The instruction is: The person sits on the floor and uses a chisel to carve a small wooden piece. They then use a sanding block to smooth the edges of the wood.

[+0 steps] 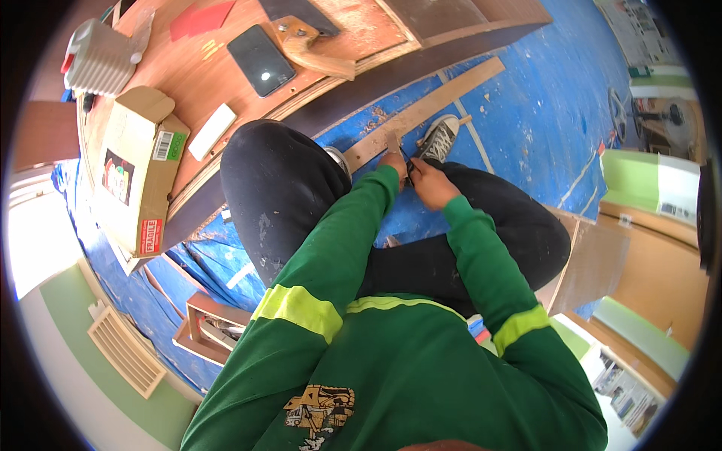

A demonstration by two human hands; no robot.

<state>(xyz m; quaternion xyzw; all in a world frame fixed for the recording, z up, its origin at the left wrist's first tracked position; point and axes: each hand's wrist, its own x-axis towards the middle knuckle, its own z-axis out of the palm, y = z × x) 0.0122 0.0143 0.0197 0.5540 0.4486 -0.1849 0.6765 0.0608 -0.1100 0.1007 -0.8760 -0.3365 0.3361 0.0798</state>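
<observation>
My right hand (434,186) is closed around a slim dark-handled tool (409,171); its working end is too small to make out. Right beside it, my left hand (391,162) has its fingers drawn together at the near end of a long wooden board (429,107). What the left fingers grip, if anything, is hidden. The board lies slantwise over blue sheeting, running away to the upper right. Wood shavings (377,114) are scattered along its left side. Between my bent knees the two hands almost touch, near my shoe (441,138).
A wooden bench panel (169,64) at upper left bears a phone (261,60), a wooden-handled saw (304,49), a white block (213,131), red sheets (203,20), a cardboard box (131,192) and a plastic jug (101,60). Blue sheeting (541,98) covers the floor. A fan (662,120) stands right.
</observation>
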